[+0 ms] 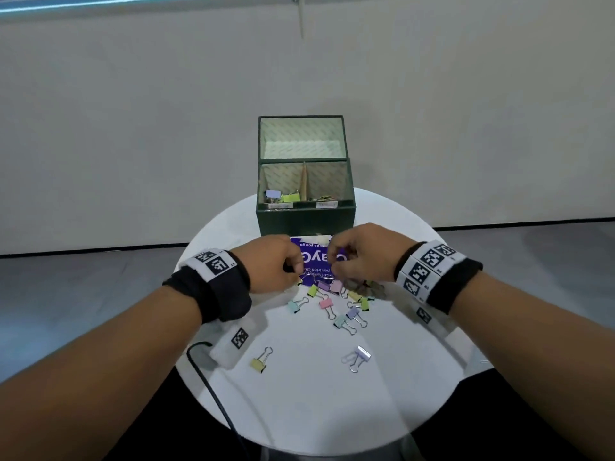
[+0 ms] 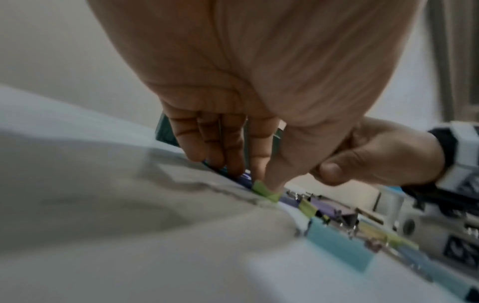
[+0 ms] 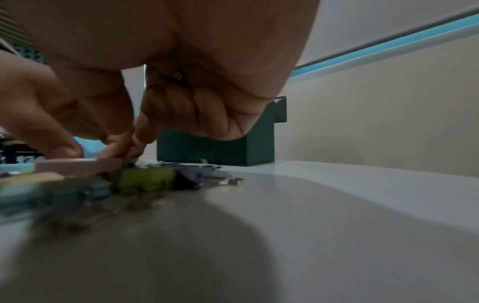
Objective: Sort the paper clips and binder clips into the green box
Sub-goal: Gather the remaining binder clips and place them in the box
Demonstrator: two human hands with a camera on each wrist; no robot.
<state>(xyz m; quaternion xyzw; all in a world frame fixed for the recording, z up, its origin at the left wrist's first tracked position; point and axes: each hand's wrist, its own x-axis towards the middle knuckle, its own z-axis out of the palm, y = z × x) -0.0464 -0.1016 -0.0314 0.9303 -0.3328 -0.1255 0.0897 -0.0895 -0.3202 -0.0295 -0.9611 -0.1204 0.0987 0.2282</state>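
The green box (image 1: 304, 216) stands at the back of the round white table (image 1: 299, 410), with binder clips in its front left compartment and paper clips in its front right one. Several pastel binder clips (image 1: 332, 294) lie in a pile before a purple card (image 1: 316, 257). My left hand (image 1: 297, 274) reaches down at the pile's left edge, where its thumb and forefinger pinch a green binder clip (image 2: 264, 190). My right hand (image 1: 334, 272) is curled over the pile with thumb and forefinger pinched together (image 3: 129, 151). A small metal piece (image 3: 178, 75), seemingly a paper clip, glints among its curled fingers.
A yellow binder clip (image 1: 261, 361) and a lilac one (image 1: 359, 356) lie apart nearer the table's front edge. A black cable (image 1: 206, 377) runs off the table's left front edge. Behind the box is a plain wall.
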